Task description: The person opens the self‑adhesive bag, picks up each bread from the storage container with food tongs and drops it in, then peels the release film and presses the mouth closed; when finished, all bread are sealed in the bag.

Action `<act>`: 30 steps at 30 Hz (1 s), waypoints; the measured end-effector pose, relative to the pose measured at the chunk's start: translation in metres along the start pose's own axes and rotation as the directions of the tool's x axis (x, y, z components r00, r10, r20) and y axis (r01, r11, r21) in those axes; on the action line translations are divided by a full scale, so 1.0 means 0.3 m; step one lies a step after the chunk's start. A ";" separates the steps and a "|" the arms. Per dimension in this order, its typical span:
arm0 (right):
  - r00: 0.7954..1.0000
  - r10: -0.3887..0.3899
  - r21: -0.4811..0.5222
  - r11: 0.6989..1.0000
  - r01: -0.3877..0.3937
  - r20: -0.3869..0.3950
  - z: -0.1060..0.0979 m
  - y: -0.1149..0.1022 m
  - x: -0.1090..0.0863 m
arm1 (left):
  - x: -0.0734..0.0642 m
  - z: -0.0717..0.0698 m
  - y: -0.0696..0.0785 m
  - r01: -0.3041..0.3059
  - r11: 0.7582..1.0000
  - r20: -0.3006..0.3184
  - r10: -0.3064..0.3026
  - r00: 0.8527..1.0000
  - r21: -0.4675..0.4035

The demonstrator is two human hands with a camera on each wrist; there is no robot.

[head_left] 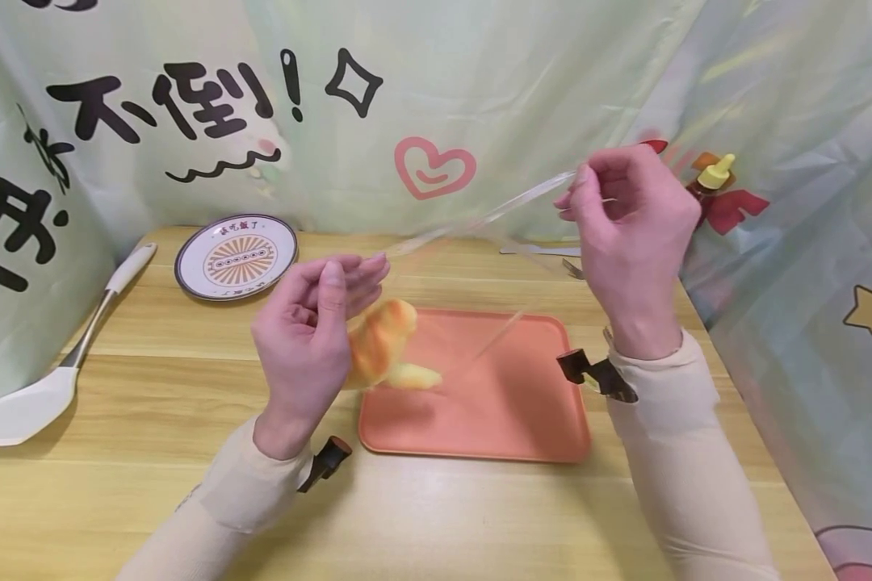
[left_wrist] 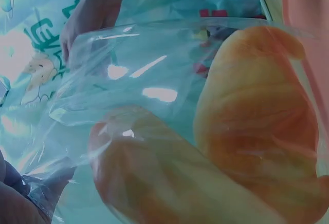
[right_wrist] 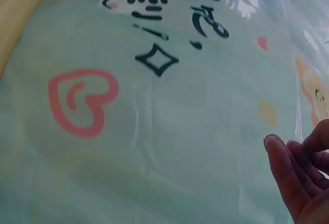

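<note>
A clear plastic bag [head_left: 525, 197] stretches between my two hands above the tray. Inside it are bread rolls, one golden brown [left_wrist: 252, 116] and another [left_wrist: 154, 178] lying at a slant in the left wrist view. In the head view the bread [head_left: 383, 343] hangs behind my left hand [head_left: 301, 339], over the tray's left end. That hand grips gathered plastic between thumb and fingers, seen at the lower left of its wrist view. Higher up, my right hand [head_left: 639, 230] pinches the bag's edge between thumb and fingertips.
Under the hands lies an orange tray [head_left: 530, 403] on the wooden table [head_left: 443, 516]. A round plate [head_left: 236, 258] and a white spatula [head_left: 36, 403] are at left. A knife [head_left: 538, 250], a fork [head_left: 572, 269] and a yellow-capped bottle [head_left: 714, 173] sit at the back right.
</note>
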State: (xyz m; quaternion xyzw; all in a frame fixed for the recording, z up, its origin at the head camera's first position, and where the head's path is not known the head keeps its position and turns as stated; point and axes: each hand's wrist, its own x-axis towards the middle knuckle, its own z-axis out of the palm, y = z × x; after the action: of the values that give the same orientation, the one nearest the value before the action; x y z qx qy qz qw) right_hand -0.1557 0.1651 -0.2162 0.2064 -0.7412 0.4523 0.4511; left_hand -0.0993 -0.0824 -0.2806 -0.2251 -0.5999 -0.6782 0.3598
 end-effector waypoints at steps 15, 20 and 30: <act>0.983 0.141 -0.007 0.990 -0.143 -0.114 -0.067 0.049 0.021 | 0.016 -0.024 0.009 0.026 0.999 -0.045 -0.027 0.999 -0.029; 0.976 0.160 -0.008 0.987 -0.163 -0.151 -0.083 0.056 0.028 | 0.019 -0.032 0.006 0.032 0.999 -0.069 -0.034 0.997 -0.036; 0.955 0.221 -0.005 0.974 -0.227 -0.199 -0.117 0.077 0.037 | 0.023 -0.047 0.001 0.038 0.999 -0.087 -0.041 0.995 -0.031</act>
State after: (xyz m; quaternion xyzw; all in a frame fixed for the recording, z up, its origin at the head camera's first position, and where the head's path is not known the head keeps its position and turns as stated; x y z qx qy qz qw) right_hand -0.1609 0.2079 -0.2115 0.0689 -0.7176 0.5083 0.4711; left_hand -0.1016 -0.0978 -0.2778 -0.1883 -0.5778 -0.7033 0.3690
